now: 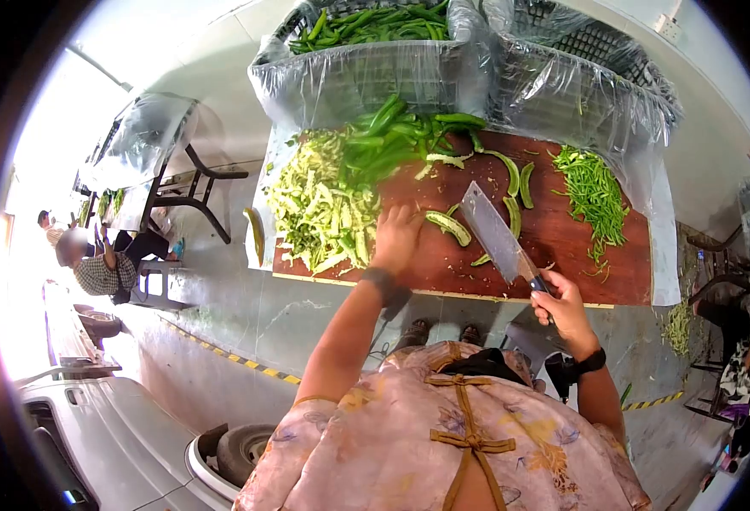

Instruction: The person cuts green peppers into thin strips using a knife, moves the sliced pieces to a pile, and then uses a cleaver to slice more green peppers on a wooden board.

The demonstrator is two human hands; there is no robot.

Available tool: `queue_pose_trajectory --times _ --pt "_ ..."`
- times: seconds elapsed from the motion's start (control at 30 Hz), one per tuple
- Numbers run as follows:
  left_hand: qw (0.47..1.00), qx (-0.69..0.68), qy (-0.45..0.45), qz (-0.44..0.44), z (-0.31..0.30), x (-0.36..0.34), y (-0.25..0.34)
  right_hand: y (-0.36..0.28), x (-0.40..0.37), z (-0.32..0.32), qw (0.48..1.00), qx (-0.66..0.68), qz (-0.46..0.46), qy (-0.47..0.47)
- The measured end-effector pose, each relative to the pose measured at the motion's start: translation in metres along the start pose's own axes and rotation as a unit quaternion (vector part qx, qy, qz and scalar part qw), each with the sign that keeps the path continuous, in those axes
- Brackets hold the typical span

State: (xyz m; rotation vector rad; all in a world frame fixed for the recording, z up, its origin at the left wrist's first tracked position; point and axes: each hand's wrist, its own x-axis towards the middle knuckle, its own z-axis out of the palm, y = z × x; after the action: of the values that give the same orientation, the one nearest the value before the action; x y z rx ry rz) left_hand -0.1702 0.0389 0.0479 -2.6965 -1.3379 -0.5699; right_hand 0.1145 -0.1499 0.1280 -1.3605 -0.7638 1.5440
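My right hand (565,308) grips the dark handle of a cleaver (494,232), its broad blade pointing up and left over the brown board (443,277). Flat on the board, fingers apart and slightly blurred, my left hand (399,237) rests beside a large heap of pale pepper cores (328,200). Whole green peppers (383,140) lie above that heap, some smeared by motion. Between the hands are a pale split pepper piece (448,226) and several curved green strips (513,213). Finely sliced green pepper (595,198) is piled at the board's right.
Plastic-lined crates stand behind the board, the left one (358,77) holding green peppers, the right one (579,94) beside it. A curved pepper (256,234) lies at the left edge. People sit at far left (103,272) and far right (745,362). A vehicle (120,434) is at lower left.
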Motion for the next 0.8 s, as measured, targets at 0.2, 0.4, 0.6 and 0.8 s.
queue_pose_trajectory --times 0.2,0.4,0.6,0.8 --pt "0.995 -0.095 -0.026 -0.031 0.002 -0.001 0.027 0.006 -0.023 -0.033 0.998 0.015 0.066 -0.014" --pt "0.994 -0.088 -0.051 -0.050 0.005 0.003 0.044 0.004 -0.033 -0.044 0.995 0.042 0.095 -0.011" --pt "0.993 -0.071 -0.077 -0.062 0.025 0.010 0.054 0.013 -0.031 -0.053 0.988 0.086 0.122 -0.028" --pt "0.989 -0.068 -0.105 -0.080 0.022 0.007 0.057 0.017 -0.032 -0.055 0.982 0.124 0.141 -0.017"
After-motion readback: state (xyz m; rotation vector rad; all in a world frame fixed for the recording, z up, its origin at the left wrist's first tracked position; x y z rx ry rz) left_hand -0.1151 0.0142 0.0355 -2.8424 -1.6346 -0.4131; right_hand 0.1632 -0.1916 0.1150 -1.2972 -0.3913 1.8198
